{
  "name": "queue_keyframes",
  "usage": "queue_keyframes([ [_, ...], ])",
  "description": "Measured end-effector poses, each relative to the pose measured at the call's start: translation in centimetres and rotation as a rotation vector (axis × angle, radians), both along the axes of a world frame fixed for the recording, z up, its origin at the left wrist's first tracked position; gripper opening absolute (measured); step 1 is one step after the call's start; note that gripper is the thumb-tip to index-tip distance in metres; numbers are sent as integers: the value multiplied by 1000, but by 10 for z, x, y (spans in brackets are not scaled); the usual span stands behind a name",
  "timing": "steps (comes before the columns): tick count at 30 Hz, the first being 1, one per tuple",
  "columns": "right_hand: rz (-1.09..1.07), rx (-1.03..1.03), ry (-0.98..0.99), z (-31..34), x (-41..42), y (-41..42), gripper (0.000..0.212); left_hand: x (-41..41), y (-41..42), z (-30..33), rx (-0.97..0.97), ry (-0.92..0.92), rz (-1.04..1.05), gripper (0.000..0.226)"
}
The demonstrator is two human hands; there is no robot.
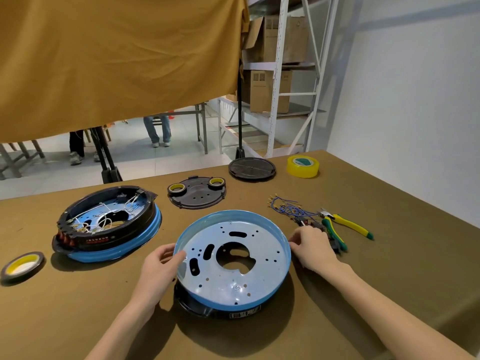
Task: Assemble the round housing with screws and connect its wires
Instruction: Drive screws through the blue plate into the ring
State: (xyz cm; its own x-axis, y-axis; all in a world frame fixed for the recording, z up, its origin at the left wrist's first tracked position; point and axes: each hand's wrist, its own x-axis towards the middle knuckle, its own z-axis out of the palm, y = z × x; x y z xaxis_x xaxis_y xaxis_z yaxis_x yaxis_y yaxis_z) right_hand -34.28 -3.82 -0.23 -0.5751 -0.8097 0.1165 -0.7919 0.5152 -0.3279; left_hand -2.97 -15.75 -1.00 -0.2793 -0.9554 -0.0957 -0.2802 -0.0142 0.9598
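A round blue housing pan (270, 289) with a perforated silvery floor sits tilted on a black ring (207, 311) in front of me. My left hand (158, 271) grips its left rim, thumb inside the pan. At the right rim my right hand (311, 249) holds the edge with curled fingers. A bundle of blue wires with yellow terminals (285, 207) lies to the back right. A second housing (109, 224), blue and black with white wires inside, rests at the left.
Yellow-green pliers (345, 224) lie right of the wires. A black plate (197, 193) carries two small tape rolls; a black round lid (252, 168) and a yellow tape roll (302, 166) sit further back. Another tape roll (22, 266) lies far left.
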Motion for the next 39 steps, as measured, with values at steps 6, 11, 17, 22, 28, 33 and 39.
queue_keyframes([
  [6,-15,-514,-226,18,11,-2,7,-10,-4,-7,66,90,-119,44],
  [11,105,-621,-298,21,42,-9,8,-3,-5,-8,17,130,-133,31],
  [17,86,-547,-350,20,41,-13,6,-10,16,-13,3,139,-354,30],
  [22,104,-558,-562,33,37,-6,8,-14,21,-14,-49,152,-325,36],
  [28,197,-541,-461,32,45,20,12,-20,25,-20,-204,142,-123,26],
  [33,171,-522,-453,21,47,18,12,-16,30,-16,-383,-29,46,42],
  [39,84,-658,-669,14,45,6,13,-20,68,15,-897,-312,-491,32],
])
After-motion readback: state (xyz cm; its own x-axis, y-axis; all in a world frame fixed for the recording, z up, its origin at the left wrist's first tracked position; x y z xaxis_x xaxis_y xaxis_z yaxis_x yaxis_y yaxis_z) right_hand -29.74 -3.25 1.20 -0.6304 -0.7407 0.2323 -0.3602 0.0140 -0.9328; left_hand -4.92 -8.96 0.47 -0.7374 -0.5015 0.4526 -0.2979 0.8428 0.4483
